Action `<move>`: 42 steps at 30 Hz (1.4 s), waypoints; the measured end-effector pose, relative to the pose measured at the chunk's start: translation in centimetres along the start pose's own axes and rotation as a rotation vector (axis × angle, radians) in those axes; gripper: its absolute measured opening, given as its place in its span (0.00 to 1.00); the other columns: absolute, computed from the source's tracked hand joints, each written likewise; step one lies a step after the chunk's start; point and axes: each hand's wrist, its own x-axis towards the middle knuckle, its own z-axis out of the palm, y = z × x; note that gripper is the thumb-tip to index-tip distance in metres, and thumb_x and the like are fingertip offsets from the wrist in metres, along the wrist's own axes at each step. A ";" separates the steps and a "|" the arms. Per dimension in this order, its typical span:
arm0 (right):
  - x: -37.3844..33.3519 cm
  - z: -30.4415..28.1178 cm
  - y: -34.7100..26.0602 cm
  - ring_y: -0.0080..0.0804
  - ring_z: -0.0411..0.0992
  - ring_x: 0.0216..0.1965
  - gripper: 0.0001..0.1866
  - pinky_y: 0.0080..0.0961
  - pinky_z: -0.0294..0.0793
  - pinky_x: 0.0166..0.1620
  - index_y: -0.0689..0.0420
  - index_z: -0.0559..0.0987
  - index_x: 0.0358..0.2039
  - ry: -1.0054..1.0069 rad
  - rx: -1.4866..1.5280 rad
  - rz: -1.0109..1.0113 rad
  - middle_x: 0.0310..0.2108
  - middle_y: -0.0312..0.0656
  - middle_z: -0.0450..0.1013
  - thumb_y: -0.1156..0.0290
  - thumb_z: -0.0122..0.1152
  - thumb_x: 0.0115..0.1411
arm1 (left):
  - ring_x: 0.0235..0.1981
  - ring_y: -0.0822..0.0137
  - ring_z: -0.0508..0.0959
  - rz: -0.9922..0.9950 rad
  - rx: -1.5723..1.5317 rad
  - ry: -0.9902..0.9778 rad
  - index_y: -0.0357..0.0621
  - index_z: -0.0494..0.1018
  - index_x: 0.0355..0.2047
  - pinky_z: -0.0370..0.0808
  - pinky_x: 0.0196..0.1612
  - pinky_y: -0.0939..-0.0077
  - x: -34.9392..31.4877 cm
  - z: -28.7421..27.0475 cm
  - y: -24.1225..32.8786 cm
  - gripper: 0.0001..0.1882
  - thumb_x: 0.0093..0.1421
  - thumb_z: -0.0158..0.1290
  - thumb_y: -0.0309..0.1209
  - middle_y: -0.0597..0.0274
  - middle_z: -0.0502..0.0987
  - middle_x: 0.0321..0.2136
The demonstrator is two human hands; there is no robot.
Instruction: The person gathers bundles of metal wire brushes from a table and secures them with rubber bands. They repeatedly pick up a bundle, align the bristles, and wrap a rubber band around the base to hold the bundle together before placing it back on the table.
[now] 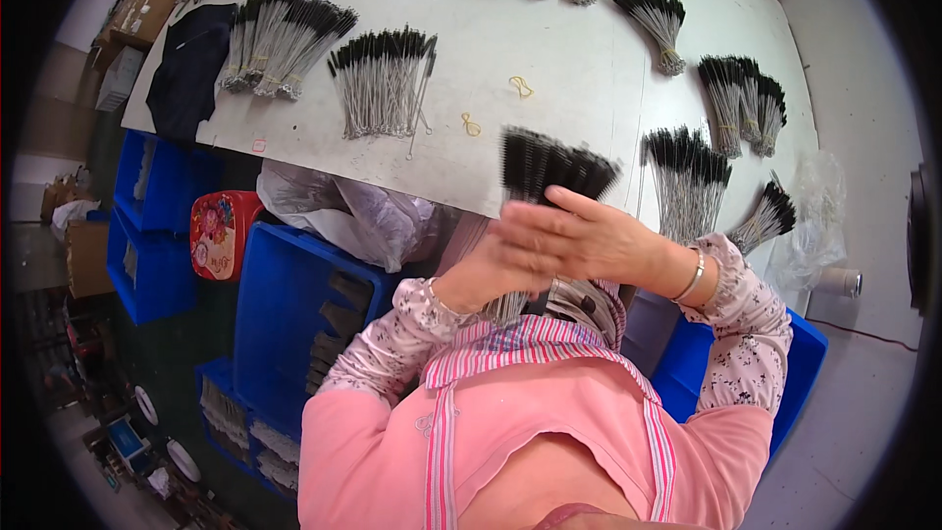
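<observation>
In front of my body, a bundle of small brushes point(551, 165) with black bristles and thin wire stems is clasped between both hands, bristles pointing away from me. My left hand point(485, 269) is closed round the stems from the left, its fingers partly covered. Across them from the right lies my right hand point(610, 239), fingers together against the bundle and blurred by motion. Wire stem ends point(507, 308) stick out below the hands. Two yellow rubber bands, one nearer point(471, 125) and one farther point(521, 87), lie on the table beyond the bundle.
On the white table point(579, 59), a loose row of brushes point(385, 83) and banded bundles point(280, 39) lie left, with more bundles point(743, 103) at right. A dark cloth point(186, 74) drapes over the left edge. Blue bins point(265, 324) and a red container point(224, 234) stand below.
</observation>
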 end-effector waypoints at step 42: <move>3.0 6.4 -4.8 0.55 0.74 0.33 0.36 0.40 0.72 0.37 0.67 0.70 0.49 -0.169 1.174 0.891 0.30 0.59 0.74 0.53 0.67 0.47 | 0.57 0.56 0.65 0.224 -0.566 0.448 0.45 0.70 0.34 0.64 0.58 0.58 0.1 -3.4 -2.2 0.06 0.54 0.49 0.25 0.49 0.68 0.54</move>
